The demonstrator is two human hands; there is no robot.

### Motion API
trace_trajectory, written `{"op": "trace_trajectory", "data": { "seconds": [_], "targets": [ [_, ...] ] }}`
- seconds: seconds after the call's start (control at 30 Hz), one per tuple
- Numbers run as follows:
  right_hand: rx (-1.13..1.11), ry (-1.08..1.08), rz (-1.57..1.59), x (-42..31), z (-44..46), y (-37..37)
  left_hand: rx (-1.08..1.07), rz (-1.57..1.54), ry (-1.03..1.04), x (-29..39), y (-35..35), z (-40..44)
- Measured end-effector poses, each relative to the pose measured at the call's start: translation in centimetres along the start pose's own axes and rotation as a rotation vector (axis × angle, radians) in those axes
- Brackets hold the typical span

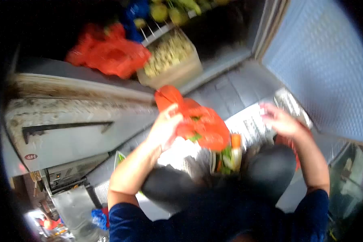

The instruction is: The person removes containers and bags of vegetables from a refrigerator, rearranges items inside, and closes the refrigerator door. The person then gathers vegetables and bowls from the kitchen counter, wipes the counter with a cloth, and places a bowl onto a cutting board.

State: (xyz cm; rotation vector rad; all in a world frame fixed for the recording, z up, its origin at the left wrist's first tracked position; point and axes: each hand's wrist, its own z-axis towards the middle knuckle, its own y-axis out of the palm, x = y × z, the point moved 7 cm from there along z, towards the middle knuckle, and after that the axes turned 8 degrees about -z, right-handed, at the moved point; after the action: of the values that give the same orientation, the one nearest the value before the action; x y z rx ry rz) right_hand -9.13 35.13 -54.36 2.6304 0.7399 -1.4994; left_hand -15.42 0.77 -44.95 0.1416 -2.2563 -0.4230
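Note:
My left hand (165, 127) is closed on the edge of an orange-red plastic bag (207, 125), which hangs in front of my knees. Some green leaves show through the bag. Away to the right, my right hand (284, 121) is held in the air with its fingers apart and nothing in them, slightly blurred. Between my knees, below the bag, stands a container of vegetables (228, 159), with green stalks and an orange piece like a carrot (235, 140). The bag hides part of it.
Ahead is an open fridge, holding a red bag (109, 52), a box of pale chopped pieces (169, 54) and round greenish produce (159, 13). Its stained door (80, 101) swings to my left, a textured blue panel (322, 60) rises at right. Printed white sheeting (250, 123) lies on the tiled floor.

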Motion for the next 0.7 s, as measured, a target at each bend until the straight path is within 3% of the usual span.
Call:
{"op": "trace_trajectory", "data": {
  "seconds": [0.03,0.1,0.17,0.3,0.37,0.43,0.47,0.5,0.57,0.7],
  "targets": [
    [-0.003,0.087,-0.036,1.2,0.2,0.2,-0.039,0.006,-0.002,1.8,1.3,-1.2],
    [-0.123,0.295,0.355,-1.3,-1.2,2.1,-0.187,-0.057,0.151,5.6,4.1,-3.6],
    [-0.505,0.077,0.841,-4.9,-1.6,4.7,-0.286,-0.088,0.370,10.1,7.9,-7.7],
    [-0.465,-0.231,1.200,-14.8,-3.0,4.7,-0.379,0.167,0.747,12.9,10.4,-11.1],
    [-0.383,-0.402,1.291,-17.1,-3.0,3.2,-0.333,0.480,0.904,11.5,11.5,-11.3],
    [-0.289,-0.531,1.263,-18.6,-2.9,1.9,-0.344,0.627,1.117,11.2,12.9,-11.6],
    [-0.232,-0.578,1.208,-19.2,-2.9,1.4,-0.321,0.602,1.079,10.9,13.1,-11.4],
    [-0.181,-0.618,1.132,-19.9,-2.7,1.0,-0.352,0.753,1.296,11.9,14.3,-12.6],
    [-0.089,-0.678,0.986,-21.9,-1.8,0.6,-0.399,0.862,1.345,12.6,15.6,-13.1],
    [0.030,-0.783,0.885,-27.8,1.2,0.1,-0.057,1.078,1.612,16.2,16.1,-12.2]
  ]
}}
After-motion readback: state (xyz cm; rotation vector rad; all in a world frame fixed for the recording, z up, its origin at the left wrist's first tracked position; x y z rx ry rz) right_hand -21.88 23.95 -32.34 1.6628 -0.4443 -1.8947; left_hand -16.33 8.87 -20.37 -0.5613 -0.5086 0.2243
